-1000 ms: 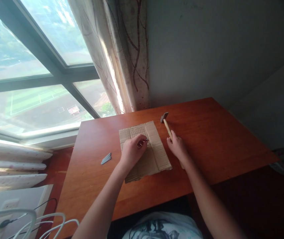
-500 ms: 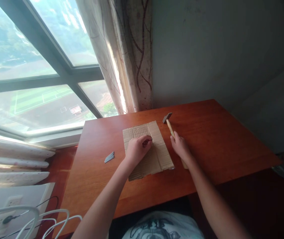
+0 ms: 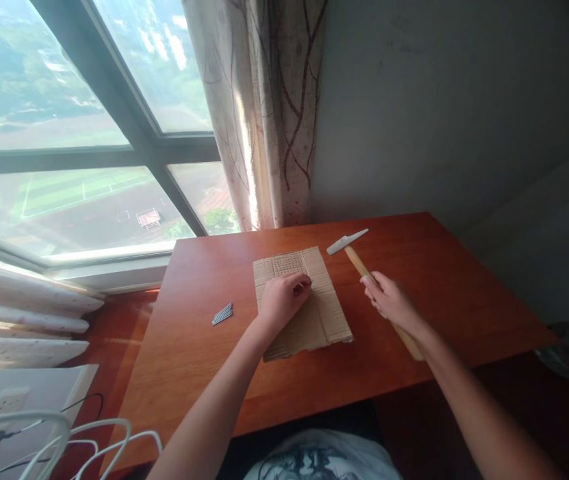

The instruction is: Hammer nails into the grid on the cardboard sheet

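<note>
My left hand (image 3: 287, 297) rests on a sheet of cardboard (image 3: 324, 307), its fingers pinched on what looks like a nail, mostly hidden by the fingertips. Just beyond those fingers, a patch of small dark dots in rows (image 3: 288, 265) marks the cardboard. To the right of the sheet, my right hand (image 3: 389, 300) is wrapped round the wooden handle of a hammer (image 3: 357, 260). The hammer's metal head points away from me, raised and tilted. Several metal nails (image 3: 222, 314) lie side by side on the table, left of the cardboard.
All this lies on a reddish-brown wooden table (image 3: 179, 373). A window (image 3: 89, 193) and a patterned curtain (image 3: 269, 133) stand beyond its far left side. White cables (image 3: 114, 427) and a wall socket (image 3: 10, 402) are at the lower left.
The hammer has come up and right in my right hand, and its head has turned. My left hand keeps its pinch at the same spot on the cardboard. The view has shifted slightly.
</note>
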Tool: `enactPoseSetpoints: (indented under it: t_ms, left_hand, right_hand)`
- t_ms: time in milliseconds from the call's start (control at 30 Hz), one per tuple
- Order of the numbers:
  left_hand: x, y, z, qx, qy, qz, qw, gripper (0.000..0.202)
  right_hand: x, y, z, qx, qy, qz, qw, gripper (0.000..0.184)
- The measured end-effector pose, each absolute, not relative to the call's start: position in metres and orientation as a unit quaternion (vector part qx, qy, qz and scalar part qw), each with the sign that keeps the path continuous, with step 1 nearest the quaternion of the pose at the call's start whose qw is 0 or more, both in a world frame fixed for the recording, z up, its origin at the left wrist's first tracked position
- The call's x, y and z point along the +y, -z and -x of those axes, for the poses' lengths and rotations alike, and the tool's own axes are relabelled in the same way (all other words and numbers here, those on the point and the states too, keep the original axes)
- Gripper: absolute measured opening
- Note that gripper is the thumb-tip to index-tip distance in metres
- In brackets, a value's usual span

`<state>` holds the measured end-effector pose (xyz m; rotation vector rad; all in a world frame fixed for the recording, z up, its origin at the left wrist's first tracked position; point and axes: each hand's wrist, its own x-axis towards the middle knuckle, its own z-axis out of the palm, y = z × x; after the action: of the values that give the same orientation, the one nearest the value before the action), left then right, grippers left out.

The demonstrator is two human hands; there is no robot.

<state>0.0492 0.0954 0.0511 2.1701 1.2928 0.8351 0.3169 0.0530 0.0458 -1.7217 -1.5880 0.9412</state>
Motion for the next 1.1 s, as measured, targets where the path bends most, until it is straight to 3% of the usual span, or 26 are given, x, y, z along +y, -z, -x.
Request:
enactPoseSetpoints:
  t_ms: [300,1100]
  left_hand:
    - [0.094,-0.054,-0.049,0.476,-0.303,-0.788,0.246,0.017]
    - [0.095,-0.055,-0.05,0.484,-0.29,-0.783,0.262,0.014]
  right_hand:
    - [0.01,-0.115,-0.309,-0.736,-0.265,0.602,0.159,0.031]
    - [0.004,-0.116,-0.287,-0.744,-0.235,0.601,0.17,0.028]
